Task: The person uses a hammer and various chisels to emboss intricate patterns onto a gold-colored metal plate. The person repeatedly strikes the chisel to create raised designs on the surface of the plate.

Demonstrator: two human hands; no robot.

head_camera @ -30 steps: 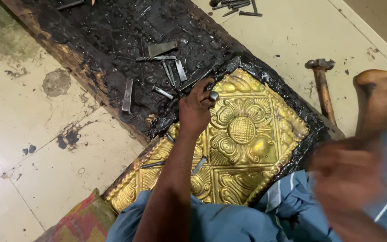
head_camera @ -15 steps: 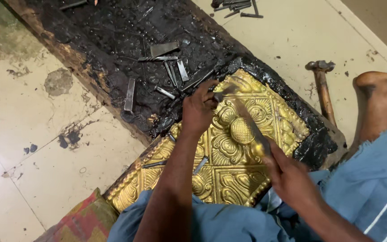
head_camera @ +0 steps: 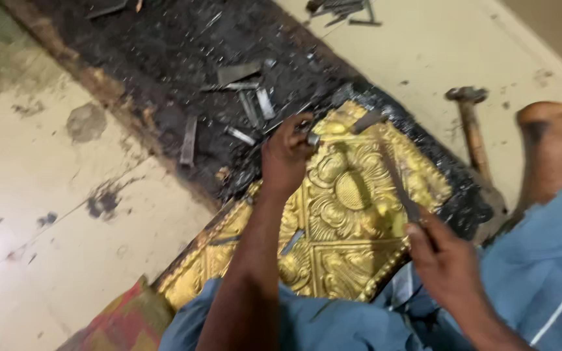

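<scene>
Brass-gold sheet, embossed with a flower and leaf borders, fills the middle of the view. Nearest the camera are the person's blue-clad legs and a patterned red cloth [head_camera: 125, 322] at the lower left.

Just beyond, the right hand [head_camera: 447, 260] has its grip closed around the lower end of a hammer handle [head_camera: 398, 182]. The handle's long axis runs up and to the left from that hand, across the right half of the brass panel [head_camera: 359, 247], and ends in a blurred head [head_camera: 367, 120] near the panel's far corner.

The left hand [head_camera: 287, 156] lies further out, over the panel's upper left edge, with its grip pinched shut on a short steel punch [head_camera: 311, 138] — the tip seems to rest on the metal, though the contact itself is too small to tell. So the hammer head sits just to the right of the punch, near it but apart — the left hand is the nearer of the two to the struck spot.

Farther on, the panel is bedded in black pitch on a long dark board [head_camera: 164, 84], where loose steel punches [head_camera: 248, 107] lie scattered. A second hammer [head_camera: 469, 130] lies on the pale floor [head_camera: 47, 195] to the right, near a bare foot [head_camera: 554, 149].
</scene>
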